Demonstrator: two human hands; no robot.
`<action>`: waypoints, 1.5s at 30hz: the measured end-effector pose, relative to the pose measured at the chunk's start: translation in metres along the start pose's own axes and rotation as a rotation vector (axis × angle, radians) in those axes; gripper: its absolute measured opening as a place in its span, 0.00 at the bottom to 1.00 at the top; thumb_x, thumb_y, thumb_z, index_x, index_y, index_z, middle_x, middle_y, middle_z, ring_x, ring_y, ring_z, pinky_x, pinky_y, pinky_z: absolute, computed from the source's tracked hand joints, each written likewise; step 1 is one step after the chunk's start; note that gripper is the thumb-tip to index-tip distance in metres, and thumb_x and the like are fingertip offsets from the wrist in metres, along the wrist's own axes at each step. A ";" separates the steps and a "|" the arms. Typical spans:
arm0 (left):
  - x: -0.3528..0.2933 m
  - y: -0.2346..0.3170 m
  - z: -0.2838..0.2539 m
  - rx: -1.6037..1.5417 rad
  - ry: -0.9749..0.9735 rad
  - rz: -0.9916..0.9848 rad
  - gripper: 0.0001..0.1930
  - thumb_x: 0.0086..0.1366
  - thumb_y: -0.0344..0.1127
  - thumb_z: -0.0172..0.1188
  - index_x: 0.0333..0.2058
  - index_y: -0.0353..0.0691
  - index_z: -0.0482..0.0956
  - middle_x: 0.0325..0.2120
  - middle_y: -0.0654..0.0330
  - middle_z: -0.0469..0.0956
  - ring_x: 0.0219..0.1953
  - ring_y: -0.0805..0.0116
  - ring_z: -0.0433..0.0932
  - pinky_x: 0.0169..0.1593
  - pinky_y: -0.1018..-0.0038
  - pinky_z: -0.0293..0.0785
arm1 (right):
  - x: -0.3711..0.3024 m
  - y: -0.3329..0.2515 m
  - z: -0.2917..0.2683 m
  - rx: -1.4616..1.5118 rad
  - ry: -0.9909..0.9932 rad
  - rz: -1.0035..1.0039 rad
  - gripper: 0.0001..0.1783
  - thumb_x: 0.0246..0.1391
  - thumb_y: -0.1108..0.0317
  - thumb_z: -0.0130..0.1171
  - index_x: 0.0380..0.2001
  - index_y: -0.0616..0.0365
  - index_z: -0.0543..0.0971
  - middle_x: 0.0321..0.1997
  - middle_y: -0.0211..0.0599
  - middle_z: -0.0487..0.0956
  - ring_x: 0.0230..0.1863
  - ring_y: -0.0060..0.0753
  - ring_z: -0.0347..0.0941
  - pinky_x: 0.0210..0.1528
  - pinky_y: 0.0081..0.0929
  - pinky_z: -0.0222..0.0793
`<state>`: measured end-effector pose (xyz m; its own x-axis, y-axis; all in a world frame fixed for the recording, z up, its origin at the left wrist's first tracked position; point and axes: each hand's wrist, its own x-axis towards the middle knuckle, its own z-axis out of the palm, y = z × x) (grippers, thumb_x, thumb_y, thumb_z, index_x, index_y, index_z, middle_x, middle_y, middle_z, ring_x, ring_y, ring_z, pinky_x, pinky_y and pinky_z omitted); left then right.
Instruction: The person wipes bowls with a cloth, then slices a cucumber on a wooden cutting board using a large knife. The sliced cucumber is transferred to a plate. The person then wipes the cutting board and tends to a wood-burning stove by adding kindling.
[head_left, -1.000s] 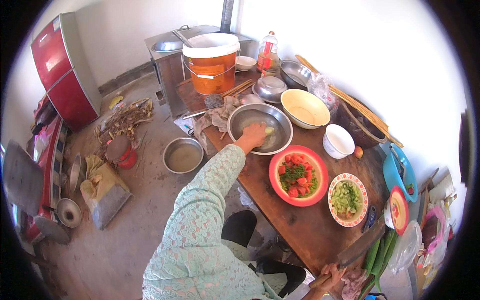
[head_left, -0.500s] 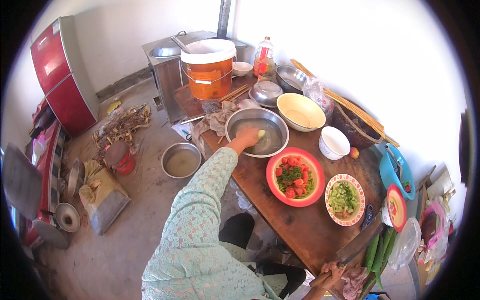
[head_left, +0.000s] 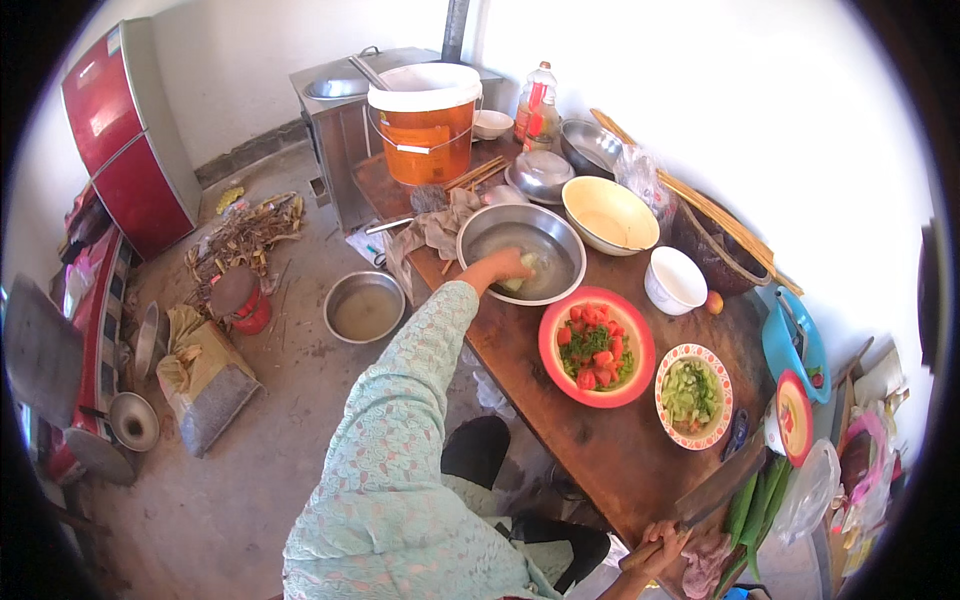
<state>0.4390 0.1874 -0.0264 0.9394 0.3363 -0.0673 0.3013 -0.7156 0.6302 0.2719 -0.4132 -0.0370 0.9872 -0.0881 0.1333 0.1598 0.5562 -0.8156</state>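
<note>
My left hand [head_left: 503,264] reaches down into a metal basin [head_left: 572,282] of water, closed around a pale green piece of vegetable [head_left: 511,284]; some fingers are hidden. By the table's near edge my right hand [head_left: 664,545] grips the wooden handle of a cleaver [head_left: 718,488], its broad dark blade lying low over the tabletop. Beyond the blade are long green cucumbers [head_left: 757,505]. A red-rimmed plate [head_left: 546,350] of cut tomatoes and chopped greens stands beside the basin. Right of it is a patterned bowl [head_left: 663,412] of sliced green vegetable.
Behind the basin stand a yellow bowl [head_left: 610,215], a white bowl [head_left: 675,281] and a lidded metal pot [head_left: 541,174]. An orange bucket [head_left: 428,140] occupies the far left of the table. On the floor sits another metal basin [head_left: 364,306]. A blue tub [head_left: 795,340] is at the right.
My left hand has shifted in the basin, and the pale green piece now shows below the fingers. My right hand still grips the cleaver in the same place. The view has tilted slightly.
</note>
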 end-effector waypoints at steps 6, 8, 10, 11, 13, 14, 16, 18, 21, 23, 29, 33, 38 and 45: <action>-0.023 0.021 -0.004 0.304 0.205 -0.054 0.22 0.60 0.51 0.57 0.51 0.49 0.76 0.49 0.44 0.76 0.53 0.51 0.75 0.54 0.55 0.71 | -0.002 -0.004 -0.007 0.006 0.008 0.022 0.22 0.51 0.75 0.59 0.49 0.57 0.64 0.23 0.29 0.67 0.18 0.21 0.63 0.18 0.17 0.61; -0.025 0.023 -0.008 0.135 0.209 -0.096 0.21 0.61 0.51 0.57 0.50 0.48 0.76 0.52 0.45 0.74 0.55 0.50 0.73 0.54 0.55 0.70 | -0.001 -0.003 -0.004 -0.014 0.067 0.022 0.23 0.51 0.75 0.59 0.50 0.57 0.65 0.24 0.29 0.68 0.18 0.20 0.63 0.18 0.17 0.60; -0.028 0.029 -0.009 0.174 0.156 -0.119 0.21 0.61 0.49 0.58 0.49 0.47 0.77 0.52 0.47 0.74 0.55 0.50 0.73 0.54 0.56 0.71 | -0.004 -0.008 0.001 -0.024 0.031 0.031 0.21 0.52 0.76 0.57 0.48 0.58 0.65 0.23 0.27 0.66 0.20 0.19 0.61 0.21 0.16 0.60; -0.030 0.031 -0.010 0.194 0.133 -0.132 0.20 0.60 0.49 0.58 0.48 0.46 0.77 0.52 0.48 0.74 0.55 0.50 0.73 0.54 0.56 0.71 | -0.005 -0.009 0.003 -0.027 0.009 0.036 0.20 0.52 0.76 0.56 0.48 0.58 0.66 0.23 0.27 0.65 0.21 0.18 0.60 0.23 0.16 0.61; -0.037 0.032 -0.002 0.325 0.230 -0.027 0.22 0.58 0.49 0.61 0.48 0.44 0.77 0.50 0.49 0.76 0.53 0.51 0.75 0.53 0.56 0.72 | -0.004 -0.008 0.004 -0.026 0.027 0.033 0.20 0.51 0.76 0.56 0.48 0.58 0.66 0.25 0.28 0.67 0.21 0.18 0.61 0.21 0.16 0.61; -0.039 0.033 0.001 0.389 0.280 0.028 0.23 0.57 0.49 0.62 0.47 0.42 0.77 0.49 0.50 0.77 0.52 0.51 0.76 0.52 0.57 0.72 | -0.003 -0.008 0.003 -0.033 0.028 0.042 0.20 0.51 0.76 0.56 0.48 0.58 0.66 0.26 0.28 0.67 0.20 0.19 0.61 0.21 0.16 0.60; -0.041 0.036 0.001 0.518 0.294 -0.017 0.26 0.54 0.49 0.65 0.48 0.40 0.76 0.47 0.51 0.78 0.49 0.52 0.77 0.52 0.58 0.73 | -0.001 -0.008 0.000 -0.043 0.022 0.047 0.21 0.51 0.76 0.56 0.49 0.57 0.66 0.28 0.29 0.68 0.20 0.19 0.62 0.20 0.16 0.60; -0.041 0.044 -0.004 0.531 0.187 -0.077 0.29 0.52 0.49 0.66 0.49 0.38 0.75 0.46 0.50 0.79 0.48 0.52 0.78 0.52 0.59 0.73 | -0.003 -0.008 -0.004 -0.032 0.011 0.031 0.21 0.51 0.75 0.57 0.49 0.57 0.66 0.27 0.29 0.68 0.20 0.20 0.62 0.20 0.16 0.60; -0.029 0.041 -0.016 0.324 0.026 -0.113 0.29 0.51 0.49 0.66 0.48 0.37 0.75 0.47 0.48 0.78 0.49 0.51 0.77 0.53 0.59 0.72 | -0.002 -0.008 -0.006 -0.024 0.011 0.027 0.22 0.51 0.75 0.57 0.50 0.57 0.66 0.25 0.30 0.68 0.20 0.21 0.62 0.19 0.16 0.60; -0.021 0.016 -0.012 0.116 0.152 -0.029 0.28 0.52 0.48 0.65 0.48 0.37 0.74 0.47 0.47 0.78 0.49 0.51 0.77 0.52 0.58 0.72 | -0.001 -0.004 -0.004 -0.014 0.013 0.041 0.23 0.51 0.76 0.57 0.51 0.57 0.66 0.24 0.30 0.67 0.20 0.21 0.62 0.20 0.17 0.60; -0.016 0.012 -0.011 0.252 0.094 -0.017 0.29 0.53 0.48 0.64 0.50 0.38 0.72 0.48 0.48 0.76 0.50 0.49 0.76 0.53 0.57 0.71 | -0.002 -0.009 0.005 0.002 0.014 0.052 0.22 0.51 0.77 0.57 0.50 0.57 0.66 0.24 0.29 0.67 0.20 0.21 0.62 0.20 0.17 0.59; -0.033 0.030 -0.001 0.471 0.221 0.032 0.28 0.52 0.49 0.66 0.48 0.38 0.74 0.52 0.49 0.73 0.52 0.48 0.74 0.53 0.56 0.72 | -0.003 -0.010 0.005 0.003 0.032 0.052 0.21 0.50 0.78 0.57 0.49 0.56 0.67 0.25 0.29 0.68 0.20 0.21 0.62 0.20 0.17 0.59; -0.037 0.041 -0.013 0.459 0.122 -0.051 0.27 0.52 0.49 0.66 0.46 0.36 0.77 0.50 0.47 0.74 0.51 0.49 0.75 0.52 0.58 0.72 | -0.002 -0.010 0.001 0.025 0.023 0.043 0.22 0.50 0.78 0.57 0.49 0.56 0.67 0.26 0.30 0.67 0.21 0.21 0.62 0.20 0.18 0.59; -0.011 0.003 -0.011 0.071 0.174 -0.029 0.31 0.50 0.54 0.65 0.46 0.35 0.77 0.44 0.43 0.78 0.47 0.49 0.78 0.51 0.57 0.73 | 0.000 -0.006 -0.002 0.044 0.015 0.062 0.23 0.50 0.77 0.58 0.50 0.55 0.66 0.24 0.29 0.66 0.21 0.21 0.61 0.20 0.18 0.60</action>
<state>0.4281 0.1882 -0.0156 0.8895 0.4537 0.0546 0.3439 -0.7433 0.5737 0.2709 -0.4185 -0.0332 0.9952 -0.0644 0.0743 0.0981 0.5971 -0.7962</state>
